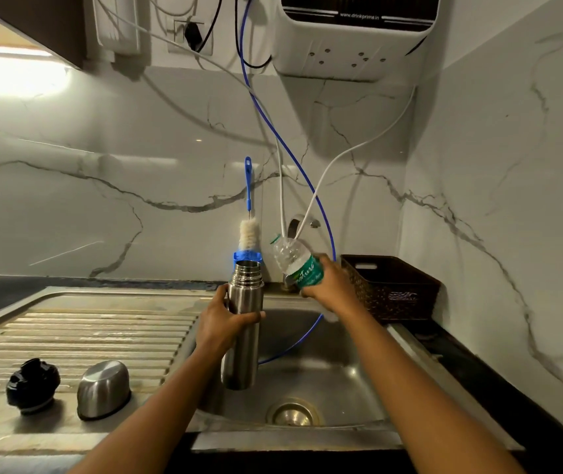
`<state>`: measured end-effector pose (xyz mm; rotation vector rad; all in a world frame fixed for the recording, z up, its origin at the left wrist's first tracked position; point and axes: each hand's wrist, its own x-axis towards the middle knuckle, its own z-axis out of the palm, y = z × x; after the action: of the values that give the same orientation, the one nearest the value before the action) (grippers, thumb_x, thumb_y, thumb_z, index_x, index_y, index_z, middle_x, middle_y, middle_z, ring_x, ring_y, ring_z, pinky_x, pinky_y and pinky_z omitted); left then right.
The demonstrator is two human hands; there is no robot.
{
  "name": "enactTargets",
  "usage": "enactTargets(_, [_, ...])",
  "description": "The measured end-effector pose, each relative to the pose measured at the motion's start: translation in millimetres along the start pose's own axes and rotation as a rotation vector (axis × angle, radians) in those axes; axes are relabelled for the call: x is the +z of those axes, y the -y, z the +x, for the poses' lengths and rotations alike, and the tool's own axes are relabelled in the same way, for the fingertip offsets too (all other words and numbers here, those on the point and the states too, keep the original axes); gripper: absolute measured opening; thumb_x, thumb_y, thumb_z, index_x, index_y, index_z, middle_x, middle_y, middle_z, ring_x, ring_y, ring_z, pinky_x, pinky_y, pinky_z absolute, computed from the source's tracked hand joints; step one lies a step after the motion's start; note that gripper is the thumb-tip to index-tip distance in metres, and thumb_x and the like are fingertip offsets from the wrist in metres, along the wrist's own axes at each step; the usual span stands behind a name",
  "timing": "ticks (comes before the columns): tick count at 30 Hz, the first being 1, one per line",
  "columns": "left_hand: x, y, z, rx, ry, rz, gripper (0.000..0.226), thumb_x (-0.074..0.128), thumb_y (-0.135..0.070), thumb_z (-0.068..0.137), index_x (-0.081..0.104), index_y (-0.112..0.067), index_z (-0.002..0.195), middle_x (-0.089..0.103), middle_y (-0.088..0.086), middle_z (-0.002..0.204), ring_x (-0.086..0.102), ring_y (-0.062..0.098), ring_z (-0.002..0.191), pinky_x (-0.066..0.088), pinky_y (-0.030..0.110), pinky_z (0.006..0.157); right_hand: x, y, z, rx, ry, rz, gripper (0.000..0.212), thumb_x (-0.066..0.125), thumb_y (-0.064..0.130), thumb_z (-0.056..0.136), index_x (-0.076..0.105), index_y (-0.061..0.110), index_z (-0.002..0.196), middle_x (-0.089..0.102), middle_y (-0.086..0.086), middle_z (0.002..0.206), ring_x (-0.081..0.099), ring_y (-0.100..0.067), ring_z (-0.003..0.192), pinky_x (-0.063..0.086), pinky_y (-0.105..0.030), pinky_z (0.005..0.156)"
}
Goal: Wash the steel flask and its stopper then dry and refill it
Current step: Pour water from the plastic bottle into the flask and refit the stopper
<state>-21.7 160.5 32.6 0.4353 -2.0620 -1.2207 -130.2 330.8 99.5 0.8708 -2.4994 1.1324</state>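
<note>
Steel flask (242,357) stiff, likely slick | my left hand (218,325) wraps its upper half | soft bottle (287,254), my right hand (333,287) grips low

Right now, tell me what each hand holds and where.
Left hand grips the steel flask around its upper body; right hand grips the plastic bottle around its labelled lower half.
</note>
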Motion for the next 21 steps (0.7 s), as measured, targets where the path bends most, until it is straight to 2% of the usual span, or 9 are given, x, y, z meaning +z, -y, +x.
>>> enactTargets(2, [-3.7,-1.9,0.9,0.007,-0.018,-0.001,0.076,0.086,-0.028,0.065,0.045,-0.019,0.128,0.06,0.006,0.115,0.055,0.015,0.092,0.05,0.034,0.079,19.3,-1.7,-12.8,0.143,0.096,0.408,0.067,0.077,0.015,0.073,0.042,0.018,0.131,0.056,-0.005,0.123,0.052,-0.02,0.108,0.043,-0.035,0.089])
enactTargets(4, [-8.4,-3.2,2.0,0.024,-0.056,0.016,0.073,0.086,-0.03,0.064,0.047,-0.02,0.125,0.061,0.005,0.113,0.056,0.015,0.089,0.049,0.032,0.077,36.9,-0.1,-24.5,0.251,0.117,0.701,0.06,0.075,0.011,0.075,0.045,0.018,0.127,0.058,-0.006,0.12,0.055,-0.019,0.1,0.043,-0.035,0.084])
enactTargets(7, [-20.9,-8.8,4.8,0.034,-0.122,0.054,0.073,0.087,-0.034,0.062,0.049,-0.02,0.123,0.062,0.004,0.11,0.059,0.018,0.09,0.052,0.038,0.08,54.4,-0.5,-34.8,0.265,0.124,0.926,0.05,0.073,0.008,0.077,0.048,0.02,0.118,0.063,-0.004,0.109,0.062,-0.014,0.087,0.049,-0.03,0.073])
enactTargets(11, [-50.1,-19.0,9.4,0.017,-0.204,0.027,0.076,0.088,-0.039,0.056,0.051,-0.022,0.12,0.062,0.001,0.107,0.062,0.024,0.095,0.053,0.044,0.084,67.3,3.5,-43.7,0.209,0.225,0.953,0.046,0.072,0.008,0.078,0.048,0.021,0.115,0.063,0.006,0.096,0.063,-0.008,0.083,0.05,-0.022,0.065])
enactTargets(14, [-80.7,-21.3,13.2,-0.006,-0.247,0.001,0.08,0.089,-0.042,0.049,0.052,-0.022,0.118,0.064,0.006,0.111,0.062,0.026,0.098,0.053,0.046,0.087,80.0,13.0,-46.4,0.168,0.275,0.94,0.049,0.073,0.004,0.076,0.047,0.017,0.116,0.063,0.0,0.103,0.062,-0.009,0.085,0.05,-0.022,0.069])
enactTargets(16, [-101.8,-21.6,15.5,-0.016,-0.243,-0.03,0.076,0.09,-0.034,0.053,0.051,-0.024,0.117,0.063,0.007,0.115,0.061,0.026,0.101,0.051,0.048,0.091,86.2,16.3,-47.9,0.137,0.293,0.919,0.055,0.074,0.005,0.076,0.043,0.02,0.119,0.061,-0.001,0.111,0.06,-0.009,0.09,0.051,-0.021,0.071])
enactTargets(19, [-136.6,-19.4,19.2,-0.038,-0.27,-0.051,0.07,0.086,-0.021,0.062,0.049,-0.018,0.121,0.062,0.01,0.115,0.061,0.028,0.103,0.05,0.05,0.092,94.3,19.0,-51.4,0.077,0.32,0.917,0.057,0.073,0.002,0.076,0.042,0.018,0.121,0.058,0.004,0.107,0.059,-0.005,0.089,0.052,-0.015,0.067])
enactTargets(21, [-157.5,-16.0,22.0,-0.054,-0.306,-0.049,0.07,0.086,-0.019,0.061,0.05,-0.018,0.121,0.063,0.01,0.111,0.062,0.029,0.1,0.051,0.05,0.09,101.2,19.7,-54.5,0.062,0.334,0.916,0.059,0.074,0.003,0.074,0.043,0.018,0.122,0.059,-0.002,0.113,0.06,-0.01,0.095,0.053,-0.02,0.077])
